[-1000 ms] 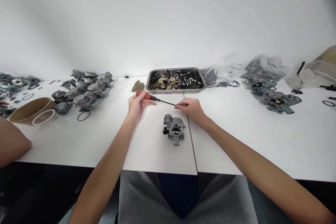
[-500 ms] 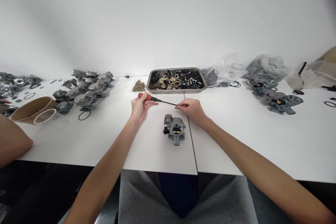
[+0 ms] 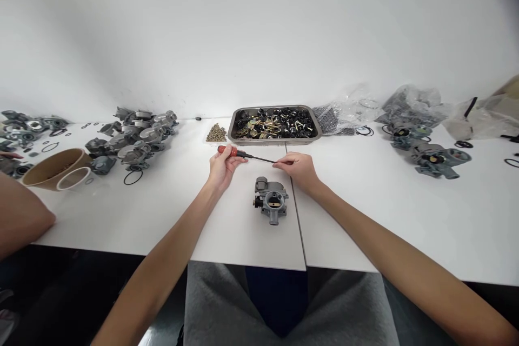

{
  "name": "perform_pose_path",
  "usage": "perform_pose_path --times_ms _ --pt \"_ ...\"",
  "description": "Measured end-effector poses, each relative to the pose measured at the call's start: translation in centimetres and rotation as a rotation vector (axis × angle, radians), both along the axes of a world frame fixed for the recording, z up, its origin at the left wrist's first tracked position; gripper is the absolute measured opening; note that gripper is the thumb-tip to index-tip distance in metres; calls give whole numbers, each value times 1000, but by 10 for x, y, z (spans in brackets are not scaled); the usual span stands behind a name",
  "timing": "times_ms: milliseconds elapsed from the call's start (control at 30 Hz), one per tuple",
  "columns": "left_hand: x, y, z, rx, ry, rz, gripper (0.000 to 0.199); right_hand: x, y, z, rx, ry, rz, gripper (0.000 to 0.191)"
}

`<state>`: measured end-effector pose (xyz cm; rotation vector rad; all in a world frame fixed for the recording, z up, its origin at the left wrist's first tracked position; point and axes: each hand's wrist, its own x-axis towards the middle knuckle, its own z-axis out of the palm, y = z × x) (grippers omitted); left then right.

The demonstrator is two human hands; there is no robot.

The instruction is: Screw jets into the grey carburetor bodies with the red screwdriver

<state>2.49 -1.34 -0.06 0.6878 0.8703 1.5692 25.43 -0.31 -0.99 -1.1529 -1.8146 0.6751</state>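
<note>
- the left hand (image 3: 222, 166) grips the red handle of a small screwdriver (image 3: 243, 155), and it has shifted a little to the right and closer to the tray since a second ago.
- the right hand (image 3: 299, 168) pinches at the dark tip of the screwdriver shaft, fingers closed on it; whether a small part sits between the fingertips cannot be told. it has hardly moved.
- the screwdriver lies nearly level across the middle of the frame, handle to the left, tip to the right, held above the bench (image 3: 227, 227).
- a grey carburetor body (image 3: 271, 200) sits on the bench just below the two hands, untouched, in the same spot as before.
- straight above the hands, a metal tray (image 3: 233, 125) holds a jumble of black and brass small parts.
- just left of the tray lies a small heap of brass pieces (image 3: 216, 133).
- in the left part of the frame a pile of grey castings (image 3: 132, 139) lies with black o-rings around it, and a cardboard ring (image 3: 54, 167) lies further left.
- another person's arm (image 3: 20, 216) shows at the left edge.
- at the right, more carburetors (image 3: 430, 154) and clear plastic bags (image 3: 409, 100) lie well apart from the hands.
</note>
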Motion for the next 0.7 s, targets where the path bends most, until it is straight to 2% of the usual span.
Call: perform_pose_path --times_ms 267,567,700 --pt "5 -3 -2 77 65 -40 31 5 1 1 3 -37 21 12" --pt "5 0 -5 4 -42 36 29 2 -1 2 90 -117 48 15" --pt "4 1 -5 -35 -78 32 25 2 0 3 54 -123 53 14"
